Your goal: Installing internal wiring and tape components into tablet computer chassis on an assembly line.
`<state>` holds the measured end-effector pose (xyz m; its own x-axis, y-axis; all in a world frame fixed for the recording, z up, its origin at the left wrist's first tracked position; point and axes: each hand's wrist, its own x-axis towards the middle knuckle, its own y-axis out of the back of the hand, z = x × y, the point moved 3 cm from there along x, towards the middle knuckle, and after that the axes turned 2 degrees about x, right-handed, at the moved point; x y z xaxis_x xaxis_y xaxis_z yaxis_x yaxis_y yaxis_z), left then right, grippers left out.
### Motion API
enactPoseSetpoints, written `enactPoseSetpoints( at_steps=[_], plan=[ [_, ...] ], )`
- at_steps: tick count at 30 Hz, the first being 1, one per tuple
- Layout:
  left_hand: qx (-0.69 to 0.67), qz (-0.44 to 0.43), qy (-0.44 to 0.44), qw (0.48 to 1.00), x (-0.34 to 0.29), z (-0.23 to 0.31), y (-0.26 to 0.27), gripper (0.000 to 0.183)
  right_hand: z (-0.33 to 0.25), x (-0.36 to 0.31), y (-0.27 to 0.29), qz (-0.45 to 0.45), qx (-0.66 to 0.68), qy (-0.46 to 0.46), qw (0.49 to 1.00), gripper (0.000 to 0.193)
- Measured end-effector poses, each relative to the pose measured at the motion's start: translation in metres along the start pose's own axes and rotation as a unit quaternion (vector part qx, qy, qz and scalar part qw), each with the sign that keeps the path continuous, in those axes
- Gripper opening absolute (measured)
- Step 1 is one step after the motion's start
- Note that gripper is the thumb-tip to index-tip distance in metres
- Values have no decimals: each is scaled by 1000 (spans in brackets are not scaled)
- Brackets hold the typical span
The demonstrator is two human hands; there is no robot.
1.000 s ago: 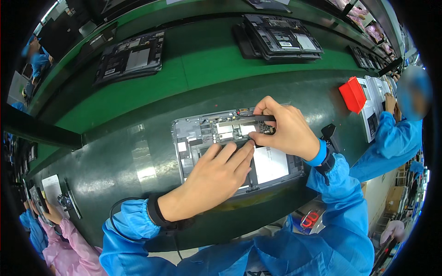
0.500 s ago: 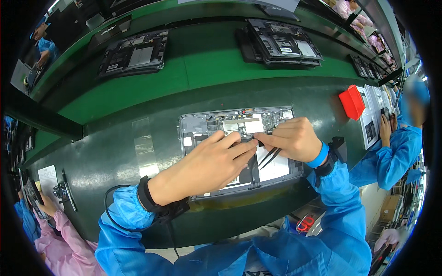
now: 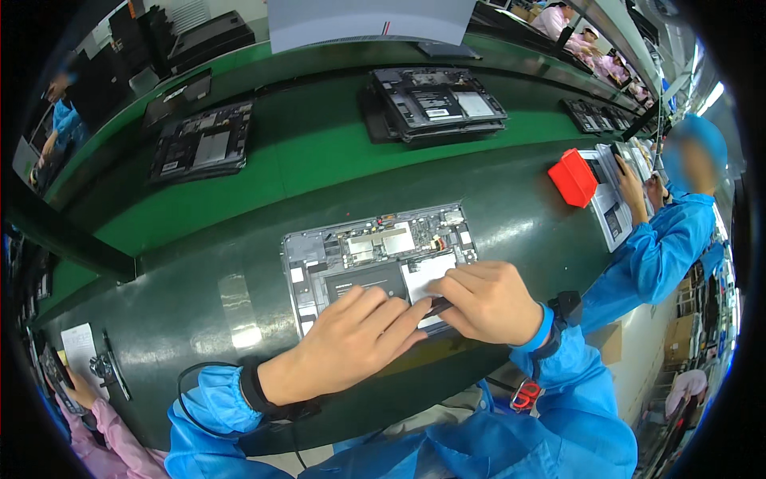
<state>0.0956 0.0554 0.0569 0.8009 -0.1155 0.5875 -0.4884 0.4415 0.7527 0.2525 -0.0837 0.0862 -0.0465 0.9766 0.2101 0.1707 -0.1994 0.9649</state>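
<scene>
An opened laptop base [image 3: 307, 247] lies in front of me on the dark green bench, its circuit board, black battery [image 3: 363, 281] and silvery-white plate [image 3: 427, 273] exposed. Over its near edge my left hand [image 3: 351, 339] reaches in with curled fingers, its fingertips pressed together beside those of my right hand. My right hand [image 3: 491, 303] is closed in a pinch just below the plate. Between the fingertips shows a small dark piece [image 3: 438, 304], too covered to name. The black tweezers seen in my right hand earlier are hidden now.
Stacked opened laptop bases [image 3: 439, 108] and another stack [image 3: 207, 144] stand on the green shelf. A red bin [image 3: 573, 177] sits at right, near a co-worker in blue. Red-handled scissors [image 3: 525, 394] are below the bench edge. At left, a co-worker in pink is beside a paper sheet [image 3: 78, 351].
Both hands have moved toward the laptop's near edge, uncovering the battery and more of the plate. The tweezers have gone out of sight. The view has shifted.
</scene>
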Motion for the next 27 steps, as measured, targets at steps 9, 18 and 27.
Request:
enactPoseSetpoints(
  at_steps=[9, 18, 27],
  plan=[
    [-398, 51, 336, 852, 10, -103, 24, 41, 325, -5, 52, 362, 273, -450, 769, 34],
    [-630, 135, 353, 679, 19, -264, -16, 72, 436, 60, -54, 344, 537, -411, 652, 54],
    [-576, 109, 333, 738, 35, -305, -55, 73, 317, 86, -30, 201, 700, -341, 595, 53]
  ],
)
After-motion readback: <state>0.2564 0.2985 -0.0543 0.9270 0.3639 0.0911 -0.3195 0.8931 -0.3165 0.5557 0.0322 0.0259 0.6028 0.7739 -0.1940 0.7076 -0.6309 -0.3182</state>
